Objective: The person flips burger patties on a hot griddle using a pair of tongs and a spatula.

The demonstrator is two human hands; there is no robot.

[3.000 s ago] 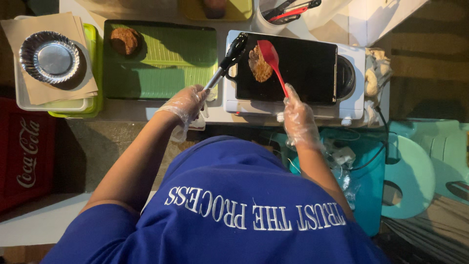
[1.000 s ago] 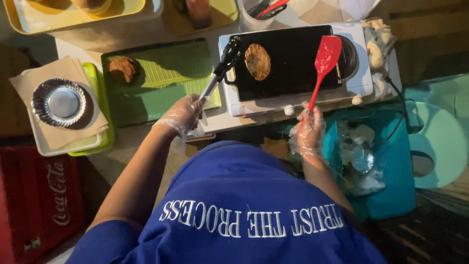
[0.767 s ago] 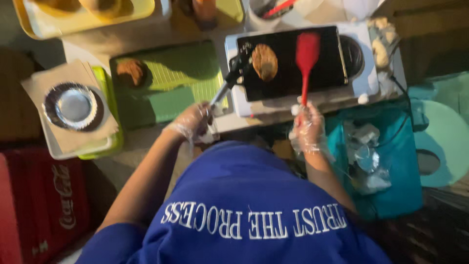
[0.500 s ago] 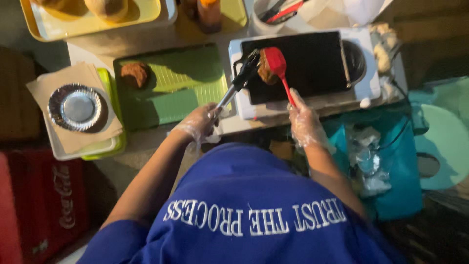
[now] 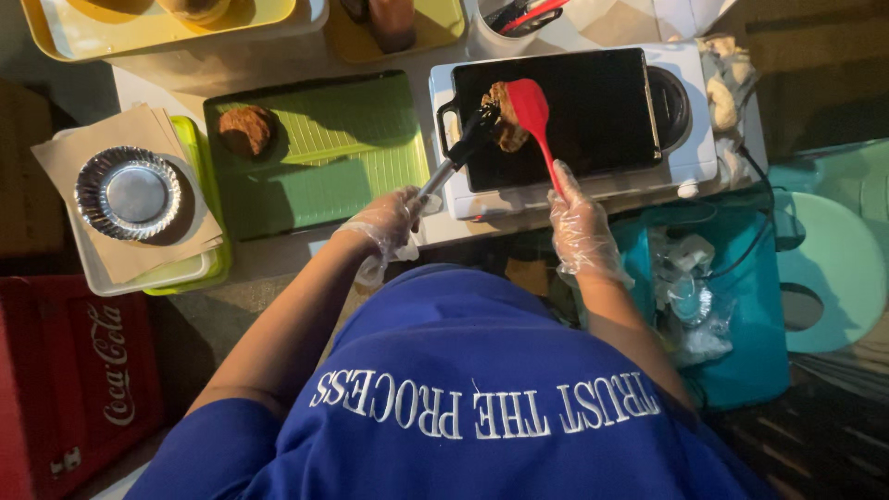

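On griddle [image 5: 593, 111], left edge: patty [image 5: 505, 116] | left hand [image 5: 389, 227] closed on tongs [image 5: 458, 153], tips touching patty | right hand [image 5: 579, 222] gripping red spatula [image 5: 535, 116], blade against patty

A foil dish [image 5: 128, 193] on brown paper [image 5: 65, 157], beside a green mat [image 5: 343, 176] bearing 1 patty [image 5: 246, 130].
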